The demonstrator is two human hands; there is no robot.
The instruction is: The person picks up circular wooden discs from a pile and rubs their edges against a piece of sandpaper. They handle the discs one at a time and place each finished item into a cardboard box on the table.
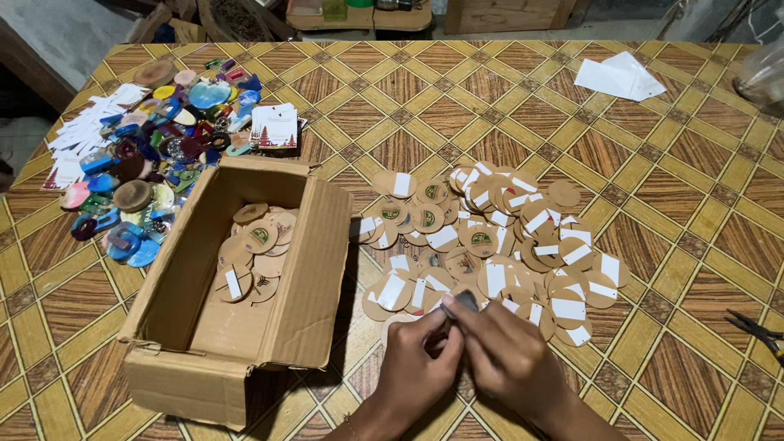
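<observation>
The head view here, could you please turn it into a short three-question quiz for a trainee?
1. True or false: the open brown cardboard box holds round wooden discs.
2. Which side of the box has the heap of colourful trinkets: A near the paper sheets, B the far-left corner, C under the hands?
3. What do the left hand and right hand hold together?

Key: 1 true. 2 B. 3 A small grey piece, over the pile of round wooden discs with white stickers.
</observation>
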